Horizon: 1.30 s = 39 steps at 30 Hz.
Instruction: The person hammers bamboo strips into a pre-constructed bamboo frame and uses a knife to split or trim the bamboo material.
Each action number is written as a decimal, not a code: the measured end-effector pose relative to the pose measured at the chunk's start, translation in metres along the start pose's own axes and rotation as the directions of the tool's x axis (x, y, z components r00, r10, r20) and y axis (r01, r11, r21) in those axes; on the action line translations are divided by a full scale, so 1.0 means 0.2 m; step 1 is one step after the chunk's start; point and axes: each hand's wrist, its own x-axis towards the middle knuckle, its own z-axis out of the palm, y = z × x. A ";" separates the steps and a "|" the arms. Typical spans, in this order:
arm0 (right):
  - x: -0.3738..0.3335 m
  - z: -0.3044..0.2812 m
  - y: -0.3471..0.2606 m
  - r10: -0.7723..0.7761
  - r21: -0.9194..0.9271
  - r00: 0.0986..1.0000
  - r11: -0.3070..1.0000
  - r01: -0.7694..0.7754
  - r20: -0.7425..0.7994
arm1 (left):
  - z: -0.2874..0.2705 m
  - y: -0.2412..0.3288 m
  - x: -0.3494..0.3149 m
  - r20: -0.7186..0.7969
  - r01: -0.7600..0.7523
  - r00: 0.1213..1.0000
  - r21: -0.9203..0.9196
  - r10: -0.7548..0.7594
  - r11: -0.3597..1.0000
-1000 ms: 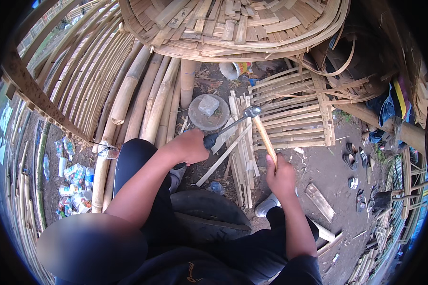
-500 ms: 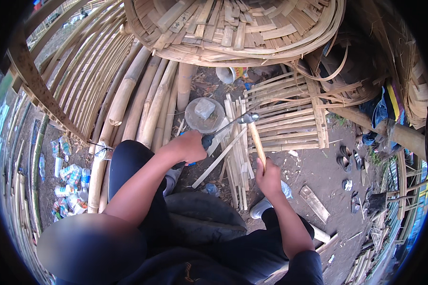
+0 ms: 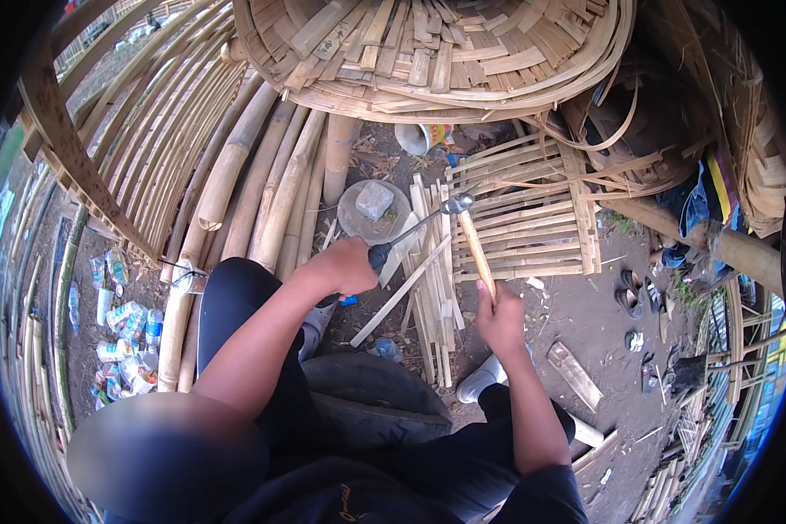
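One hammer (image 3: pixel 475 251) — pale wooden handle, grey metal head — gripped in right hand (image 3: pixel 500 317); one dark-handled metal rod (image 3: pixel 408 233) gripped in left hand (image 3: pixel 349 266), far end at hammer head.

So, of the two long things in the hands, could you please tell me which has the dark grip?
The metal-shafted tool in the left hand; the right hand grips a pale, wooden-looking shaft instead.
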 end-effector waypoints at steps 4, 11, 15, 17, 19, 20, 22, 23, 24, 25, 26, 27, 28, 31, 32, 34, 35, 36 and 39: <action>0.03 -0.16 -0.14 -0.001 0.228 0.958 0.971 0.069 -0.286 | 0.00 -0.03 0.01 -0.016 0.000 1.000 0.005 0.000 1.000; -0.04 0.09 0.04 -0.001 0.027 0.998 1.000 0.003 -0.058 | 0.05 -0.02 0.04 0.031 -0.068 0.997 0.156 0.064 0.985; 0.06 0.11 0.02 0.035 -0.024 0.999 0.999 -0.035 0.022 | 0.03 -0.04 -0.03 -0.036 -0.096 0.994 0.107 0.100 0.990; 0.05 0.06 -0.01 0.075 -0.009 0.996 0.997 -0.074 0.047 | 0.05 -0.04 -0.03 0.031 -0.069 0.997 0.110 0.066 0.991; 0.03 0.06 0.00 0.059 -0.008 0.998 0.998 -0.059 0.036 | 0.07 -0.08 0.00 -0.032 -0.095 0.995 0.117 0.099 0.989; 0.01 0.07 0.00 0.065 -0.008 0.997 0.998 -0.064 0.041 | 0.08 -0.09 0.01 -0.030 -0.084 0.996 0.107 0.088 0.991; -0.02 0.07 0.00 0.053 -0.018 0.998 0.998 -0.052 0.041 | 0.07 -0.09 0.02 -0.028 -0.068 0.997 0.075 0.070 0.995; -0.02 0.08 0.01 0.034 -0.026 0.999 0.999 -0.033 0.041 | 0.06 -0.11 0.04 -0.027 -0.060 0.998 0.051 0.061 0.997; -0.02 0.07 -0.01 0.016 -0.034 0.999 0.999 -0.014 0.042 | 0.06 -0.11 0.04 -0.025 -0.052 0.998 0.026 0.052 0.998; -0.01 0.04 -0.03 0.009 -0.024 1.000 1.000 -0.009 0.010 | 0.05 -0.11 0.03 -0.029 -0.049 0.998 0.015 0.049 0.999; 0.00 -0.01 -0.05 0.002 -0.014 1.000 1.000 -0.002 -0.021 | 0.05 -0.11 0.02 -0.032 -0.046 0.998 0.004 0.046 0.999; 0.03 -0.05 -0.10 -0.011 0.006 0.999 1.000 0.011 -0.049 | 0.04 -0.11 0.01 -0.043 -0.033 0.999 -0.005 0.033 0.999; 0.04 -0.11 -0.16 -0.033 0.067 0.987 0.997 0.045 -0.160 | 0.04 -0.13 0.02 -0.046 -0.029 0.999 0.014 0.030 0.999; 0.06 -0.19 -0.19 0.000 0.493 0.857 0.818 0.296 -0.515 | 0.03 -0.11 0.01 -0.015 -0.033 0.999 0.054 0.034 0.998; 0.04 -0.11 -0.12 -0.020 0.564 0.854 0.743 0.361 -0.520 | 0.02 -0.09 -0.01 0.014 -0.035 0.999 0.053 0.034 0.998; -0.03 0.07 0.08 -0.053 0.668 0.832 0.570 0.479 -0.552 | 0.03 -0.04 -0.01 0.027 -0.069 0.997 0.063 0.067 0.996; -0.10 0.12 0.04 0.009 0.156 0.977 0.987 0.024 -0.211 | 0.06 -0.08 0.01 0.002 -0.068 0.998 0.069 0.068 0.995; -0.09 0.20 0.10 -0.003 -0.108 0.996 0.994 0.012 0.087 | 0.08 -0.09 0.02 -0.023 -0.083 0.996 0.081 0.085 0.993; -0.08 0.25 0.20 0.175 -0.111 0.981 0.980 -0.165 0.084 | 0.08 -0.18 0.04 -0.120 -0.034 0.993 -0.126 0.019 0.991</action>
